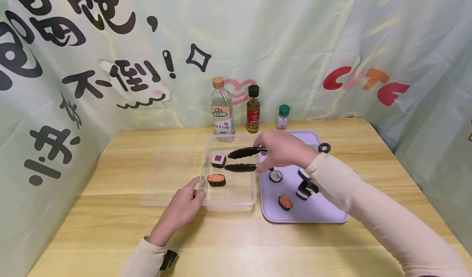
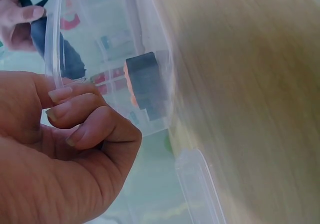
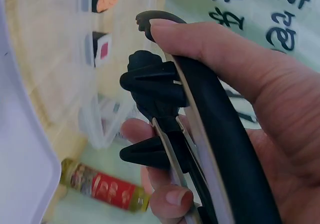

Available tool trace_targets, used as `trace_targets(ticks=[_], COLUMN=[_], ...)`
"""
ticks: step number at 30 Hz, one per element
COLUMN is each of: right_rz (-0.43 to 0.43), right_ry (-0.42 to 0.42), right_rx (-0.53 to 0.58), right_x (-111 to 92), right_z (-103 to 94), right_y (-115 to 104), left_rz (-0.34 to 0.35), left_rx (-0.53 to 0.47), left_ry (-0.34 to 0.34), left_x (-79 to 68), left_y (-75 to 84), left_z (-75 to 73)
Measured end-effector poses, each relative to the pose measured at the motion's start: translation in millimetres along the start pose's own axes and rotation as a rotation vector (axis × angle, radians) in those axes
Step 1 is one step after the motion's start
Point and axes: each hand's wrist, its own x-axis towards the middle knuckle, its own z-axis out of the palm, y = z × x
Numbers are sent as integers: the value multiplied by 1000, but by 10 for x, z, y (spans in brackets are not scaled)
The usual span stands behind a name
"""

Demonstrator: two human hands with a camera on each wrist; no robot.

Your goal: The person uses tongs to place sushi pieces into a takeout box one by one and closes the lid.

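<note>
My left hand (image 1: 184,205) grips the near-left corner of a clear plastic box (image 1: 230,203), thumb and curled fingers at its rim. My right hand (image 1: 282,149) holds black tongs (image 1: 241,168) above the box; their tips stand apart with nothing between them. Inside the box lie a white-topped sushi roll (image 1: 218,159) with a dark red centre and an orange-topped sushi piece (image 1: 216,180). To the right, a lilac tray (image 1: 313,215) bears another orange-topped sushi piece (image 1: 285,202), a round sushi roll (image 1: 275,175) and other pieces, partly hidden by the right forearm.
A clear lid (image 1: 167,174) lies left of the box. Behind stand a large vinegar bottle (image 1: 223,117), a smaller red-labelled bottle (image 1: 253,111) and a green-capped jar (image 1: 282,118). A printed curtain (image 1: 295,35) hangs along the back of the wooden table (image 1: 236,244).
</note>
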Motion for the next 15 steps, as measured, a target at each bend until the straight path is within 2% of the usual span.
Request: trace_targets(ticks=[9, 15], right_rz=[29, 97], right_ry=[120, 115], right_rx=[46, 84], right_x=[-385, -561], right_z=[28, 131], right_y=[384, 620], left_rz=[-1, -3], left_rx=[0, 1], left_ry=[-5, -2], left_x=[-5, -3], left_y=[9, 7], left_z=[-7, 3])
